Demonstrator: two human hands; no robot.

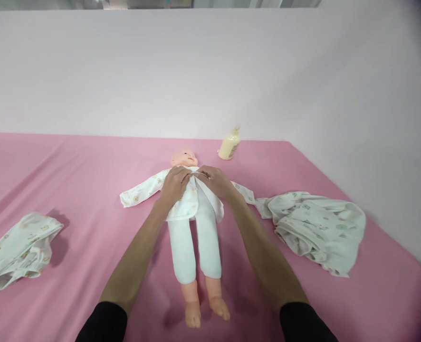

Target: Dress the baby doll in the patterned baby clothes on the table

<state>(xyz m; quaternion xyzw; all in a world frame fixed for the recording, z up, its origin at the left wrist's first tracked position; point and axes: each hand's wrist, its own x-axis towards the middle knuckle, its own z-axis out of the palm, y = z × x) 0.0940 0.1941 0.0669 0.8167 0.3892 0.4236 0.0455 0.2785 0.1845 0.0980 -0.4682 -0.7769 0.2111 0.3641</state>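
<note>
A baby doll lies on its back on the pink sheet, head at the far end and bare feet towards me. It wears white trousers and a white baby shirt with small printed figures, its sleeves spread to both sides. My left hand and my right hand meet over the doll's upper chest, fingers closed. Between them shows a thin white tie of the shirt, pinched at the fingertips. The fingers partly hide the neckline, and the right forearm covers part of one sleeve.
A bottle of pale yellow liquid stands tilted by the back wall. A crumpled printed cloth lies at the right, touching the doll's sleeve end. Another folded printed garment lies at the left. The pink sheet has creases.
</note>
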